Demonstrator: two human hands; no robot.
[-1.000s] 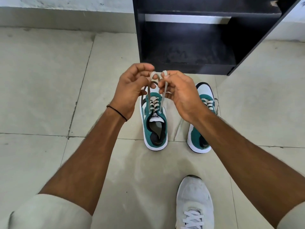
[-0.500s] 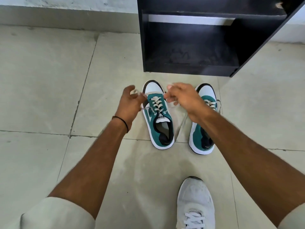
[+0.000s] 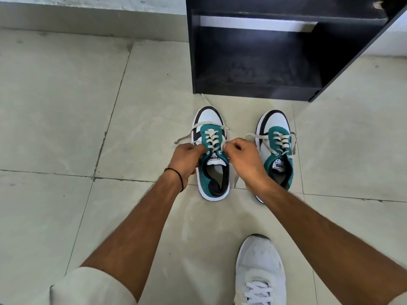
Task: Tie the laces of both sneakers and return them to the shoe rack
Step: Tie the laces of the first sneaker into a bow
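Two green, white and black suede sneakers stand side by side on the pale tiled floor [image 3: 66, 106], toes toward the black wooden shoe rack [image 3: 253, 62]. The left hand [image 3: 187, 158] and right hand [image 3: 244, 158] flank the left sneaker [image 3: 212, 170], each grip pinched shut on its cream lace [image 3: 211, 137] near the tongue. The right sneaker [image 3: 276, 137] sits untied, laces loose. A white shoe [image 3: 259, 267] is nearer the camera
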